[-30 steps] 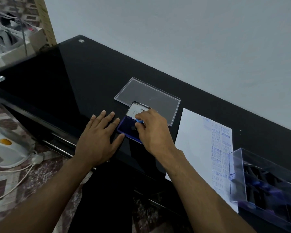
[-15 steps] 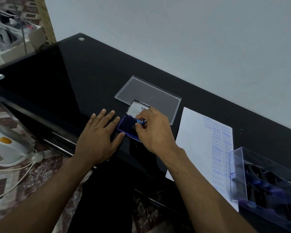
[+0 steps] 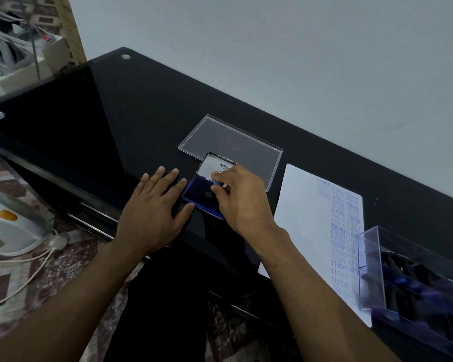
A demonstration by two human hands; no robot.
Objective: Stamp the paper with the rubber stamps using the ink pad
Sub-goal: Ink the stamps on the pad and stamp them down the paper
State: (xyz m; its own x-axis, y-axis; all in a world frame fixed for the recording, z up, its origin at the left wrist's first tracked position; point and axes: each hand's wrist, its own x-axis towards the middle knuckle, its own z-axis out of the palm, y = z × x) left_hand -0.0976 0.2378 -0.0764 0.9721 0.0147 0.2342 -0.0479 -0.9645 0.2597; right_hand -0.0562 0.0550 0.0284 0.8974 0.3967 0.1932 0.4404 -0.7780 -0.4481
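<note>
Stamping is at the inking step, almost nothing has changed over the last second. Clear stamp box [image 3: 413, 278] sits nearest, at the right edge of the worktop [image 3: 131, 121], dark stamps inside, overlapping the paper's corner. Paper [image 3: 301, 218] lies just left of it, right strip already crowded with blue SAMPLE / FRAGILE prints, left part blank. Left hand [image 3: 154, 212] stays flat, fingers spread, thumb touching the ink pad's near corner, bracing it. Right hand [image 3: 242, 202] still pinches a small blue-topped rubber stamp [image 3: 216, 182] on the ink pad [image 3: 199, 193]; it shifted only slightly, so likely still loading ink. Pad lid [image 3: 215, 165] stands open behind. Clear flat cover [image 3: 230, 145] lies further back, apart from the paper. Judgement: next is lifting the stamp over to the blank area; smudge risk if pressed onto the old prints.
</note>
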